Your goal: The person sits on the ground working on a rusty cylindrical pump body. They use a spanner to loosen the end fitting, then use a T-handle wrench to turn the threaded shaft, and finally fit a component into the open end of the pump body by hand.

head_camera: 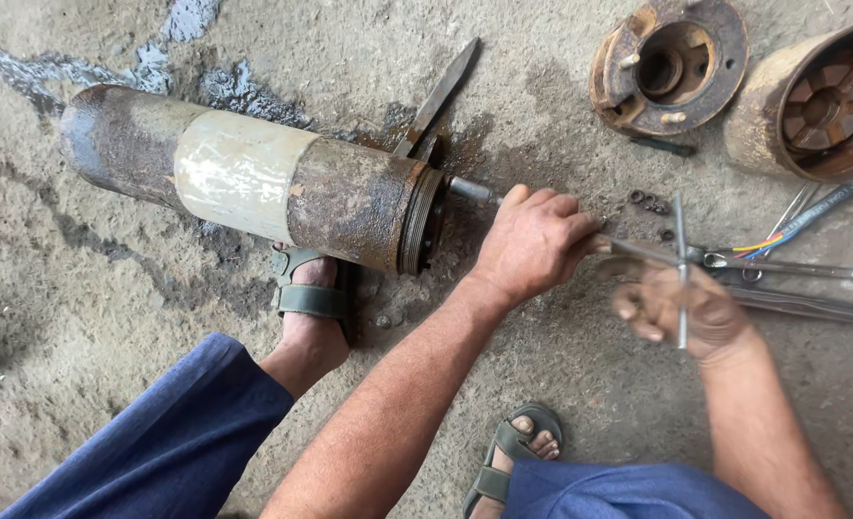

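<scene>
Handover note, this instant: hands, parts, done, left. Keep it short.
Left hand: closed around the long socket wrench, whose end sits at the rusty cylinder mouth.
Right hand: on the wrench's cross handle, blurred.
Cylinder lies on the concrete floor, braced against a sandalled foot.
Done: rusty flange and second housing lie apart; loose nuts on floor.
Left: whatever fastener the wrench is on; hidden from view.

Soft, even daylight – no hard shadows, only faint shade under the rusty cylinder (253, 183) and beneath the legs. Wet patches on the concrete floor (80, 317) show a dull sheen. The right hand (681, 312) is smeared by motion blur – the left hand (532, 240) stays sharp
</scene>
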